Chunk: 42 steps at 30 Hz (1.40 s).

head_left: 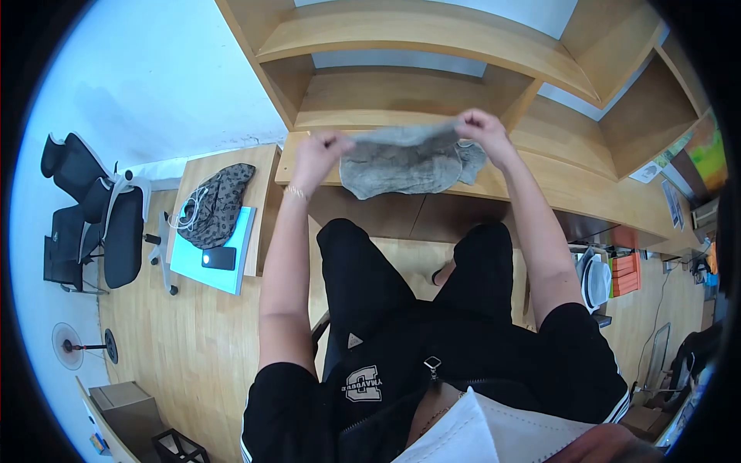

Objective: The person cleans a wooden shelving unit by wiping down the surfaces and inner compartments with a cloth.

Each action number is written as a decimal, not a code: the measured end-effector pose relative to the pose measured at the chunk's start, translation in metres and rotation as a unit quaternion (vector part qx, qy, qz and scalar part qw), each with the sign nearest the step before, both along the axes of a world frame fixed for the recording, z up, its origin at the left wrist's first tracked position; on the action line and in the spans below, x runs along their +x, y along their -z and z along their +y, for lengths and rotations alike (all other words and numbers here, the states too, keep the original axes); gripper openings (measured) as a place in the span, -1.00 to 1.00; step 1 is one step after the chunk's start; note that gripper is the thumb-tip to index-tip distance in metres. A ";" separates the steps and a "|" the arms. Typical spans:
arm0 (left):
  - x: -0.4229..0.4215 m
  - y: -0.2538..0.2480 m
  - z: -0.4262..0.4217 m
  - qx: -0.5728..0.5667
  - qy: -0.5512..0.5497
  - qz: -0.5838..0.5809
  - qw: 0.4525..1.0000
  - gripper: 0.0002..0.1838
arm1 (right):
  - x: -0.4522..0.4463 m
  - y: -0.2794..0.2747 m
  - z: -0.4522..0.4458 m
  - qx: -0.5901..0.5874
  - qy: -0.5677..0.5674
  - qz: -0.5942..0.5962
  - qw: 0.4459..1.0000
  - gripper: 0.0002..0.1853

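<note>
A grey cloth (401,166) hangs stretched between my two hands, in front of the wooden shelf unit. My left hand (318,157) pinches its upper left corner, with the fingers slightly blurred. At the upper right corner, my right hand (482,133) grips the cloth between thumb and fingers. The cloth looks wrinkled and darker in its middle, and a folded part shows at its right side. Its lower edge hangs over the front edge of the desk top (532,185).
Wooden shelves (417,96) rise behind the cloth. On the left, a side table (266,181) holds a dark patterned bag (224,204), a light blue folder (189,258) and a phone (219,258). Black office chairs (123,231) stand farther left. Orange and white items (624,274) sit at right.
</note>
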<state>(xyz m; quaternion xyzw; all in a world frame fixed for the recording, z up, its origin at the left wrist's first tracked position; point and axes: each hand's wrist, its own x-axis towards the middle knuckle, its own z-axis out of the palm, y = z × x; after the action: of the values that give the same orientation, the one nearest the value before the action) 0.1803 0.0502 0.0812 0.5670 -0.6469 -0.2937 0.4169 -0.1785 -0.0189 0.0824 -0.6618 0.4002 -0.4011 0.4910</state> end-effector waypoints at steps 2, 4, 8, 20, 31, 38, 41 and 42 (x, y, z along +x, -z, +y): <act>-0.006 0.021 0.030 -0.007 0.062 -0.036 0.997 -0.78 | -0.021 0.018 0.013 0.037 -0.061 0.117 0.991 -0.82; -0.013 0.042 0.047 -0.042 0.099 -0.168 0.980 -0.79 | -0.034 0.037 0.014 -0.158 -0.162 0.294 0.929 -0.78; -0.018 0.048 0.056 -0.013 0.089 -0.288 0.953 -0.73 | -0.032 0.034 0.017 -0.153 -0.193 0.314 0.917 -0.71; -0.013 0.074 0.008 -0.063 -0.143 -0.280 0.947 -0.75 | 0.022 0.042 -0.009 -0.190 0.085 0.455 0.866 -0.69; 0.017 -0.013 -0.017 -0.058 -0.103 0.220 0.968 -0.88 | 0.032 -0.029 -0.018 -0.055 0.067 -0.041 0.995 -0.88; 0.048 0.077 0.024 0.011 -0.108 -0.022 0.994 -0.76 | -0.006 0.027 0.009 -0.176 0.044 0.293 0.939 -0.63; 0.042 0.086 0.040 0.038 -0.184 -0.043 0.981 -0.69 | -0.017 0.051 0.009 -0.152 0.131 0.371 0.907 -0.46; 0.041 0.089 0.039 0.025 -0.218 -0.071 0.973 -0.66 | -0.016 0.056 0.009 -0.135 0.160 0.390 0.897 -0.41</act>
<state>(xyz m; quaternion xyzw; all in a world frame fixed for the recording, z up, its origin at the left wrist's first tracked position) 0.2208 0.0888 -0.0079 0.7241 -0.5283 -0.1710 0.4091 -0.1948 -0.0096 0.0261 -0.7522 0.6018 -0.2346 0.1305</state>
